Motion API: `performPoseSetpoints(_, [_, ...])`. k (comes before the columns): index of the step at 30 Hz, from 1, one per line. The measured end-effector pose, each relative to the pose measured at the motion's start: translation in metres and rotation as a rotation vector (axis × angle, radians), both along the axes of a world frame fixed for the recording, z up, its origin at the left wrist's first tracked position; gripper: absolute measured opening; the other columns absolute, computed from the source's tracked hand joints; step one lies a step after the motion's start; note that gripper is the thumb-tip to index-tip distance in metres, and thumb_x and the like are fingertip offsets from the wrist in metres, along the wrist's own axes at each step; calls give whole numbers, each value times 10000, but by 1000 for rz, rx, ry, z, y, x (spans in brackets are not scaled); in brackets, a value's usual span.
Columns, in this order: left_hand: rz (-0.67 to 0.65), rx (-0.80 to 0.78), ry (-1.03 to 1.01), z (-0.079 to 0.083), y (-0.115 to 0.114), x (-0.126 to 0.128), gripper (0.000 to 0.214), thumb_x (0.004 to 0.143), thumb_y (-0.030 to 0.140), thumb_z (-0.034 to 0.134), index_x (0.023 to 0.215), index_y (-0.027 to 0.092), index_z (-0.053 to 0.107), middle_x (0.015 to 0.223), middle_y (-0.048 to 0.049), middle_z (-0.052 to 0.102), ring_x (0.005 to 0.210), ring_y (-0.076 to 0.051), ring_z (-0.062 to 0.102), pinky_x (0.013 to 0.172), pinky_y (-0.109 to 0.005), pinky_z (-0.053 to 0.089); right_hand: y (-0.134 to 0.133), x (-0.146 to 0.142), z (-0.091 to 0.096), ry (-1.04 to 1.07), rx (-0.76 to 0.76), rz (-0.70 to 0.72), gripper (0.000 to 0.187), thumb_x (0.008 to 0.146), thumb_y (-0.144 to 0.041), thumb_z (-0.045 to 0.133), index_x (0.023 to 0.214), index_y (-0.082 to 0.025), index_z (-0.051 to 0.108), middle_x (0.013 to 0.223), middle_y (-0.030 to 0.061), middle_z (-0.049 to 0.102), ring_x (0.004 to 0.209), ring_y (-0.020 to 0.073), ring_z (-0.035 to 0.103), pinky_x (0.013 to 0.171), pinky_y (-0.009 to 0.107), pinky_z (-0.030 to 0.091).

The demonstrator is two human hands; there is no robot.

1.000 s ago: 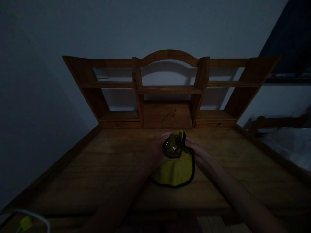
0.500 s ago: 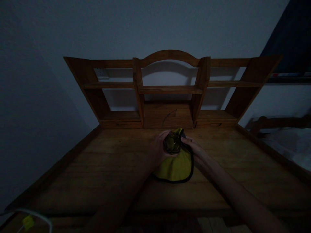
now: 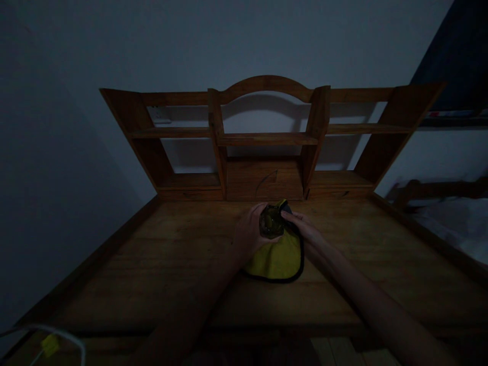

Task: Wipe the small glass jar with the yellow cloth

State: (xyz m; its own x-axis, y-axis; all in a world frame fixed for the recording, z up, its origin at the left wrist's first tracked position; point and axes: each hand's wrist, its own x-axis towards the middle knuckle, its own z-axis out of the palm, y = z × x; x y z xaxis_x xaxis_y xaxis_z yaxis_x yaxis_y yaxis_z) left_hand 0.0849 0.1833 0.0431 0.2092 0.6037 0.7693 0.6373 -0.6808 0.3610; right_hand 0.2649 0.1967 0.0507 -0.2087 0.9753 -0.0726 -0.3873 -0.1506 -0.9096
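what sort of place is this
Probably a bedroom or study: a wooden desk with a shelved hutch against a plain wall, what looks like a bed at right. The left hand grips a dark jar, the right hand a yellow cloth.

Dim bedroom: wooden desk (image 3: 160, 274) with hutch (image 3: 267, 137), bed (image 3: 450, 223) beside.

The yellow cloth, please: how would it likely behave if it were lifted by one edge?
Probably floppy: the cloth drapes in soft folds from the glass in the left hand down onto the desk. Likely light, as it looks thin. Its matte surface suggests it would not slip easily.
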Motion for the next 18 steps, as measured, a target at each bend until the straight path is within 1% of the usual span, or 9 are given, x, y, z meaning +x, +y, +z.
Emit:
performPoseSetpoints(7, [46, -70, 66, 0, 1, 0, 870, 617, 523, 767, 1310, 202, 350, 1285, -119, 523, 1190, -295, 512, 1000, -456, 450, 2, -2, -2, -63, -14, -64, 308, 628, -379, 816, 849, -180, 734, 784, 46, 747, 610, 177, 673, 582, 267, 520])
performPoseSetpoints(12, [39, -80, 88, 1, 1, 1, 854, 641, 526, 749, 1317, 203, 340, 1262, -124, 529, 1168, -302, 525, 981, -467, 455, 2, -2, -1, -109, 22, -94, 323, 613, -387, 821, 843, -175, 741, 780, 36, 746, 583, 153, 653, 541, 241, 490])
performPoseSetpoints(18, [34, -85, 108, 4, 0, 2, 835, 637, 515, 758, 1304, 198, 368, 1239, -126, 537, 1153, -301, 535, 964, -466, 465, 4, -1, -4, -158, 74, -127, 331, 602, -405, 818, 834, -179, 747, 738, 30, 739, 580, 164, 650, 545, 254, 479])
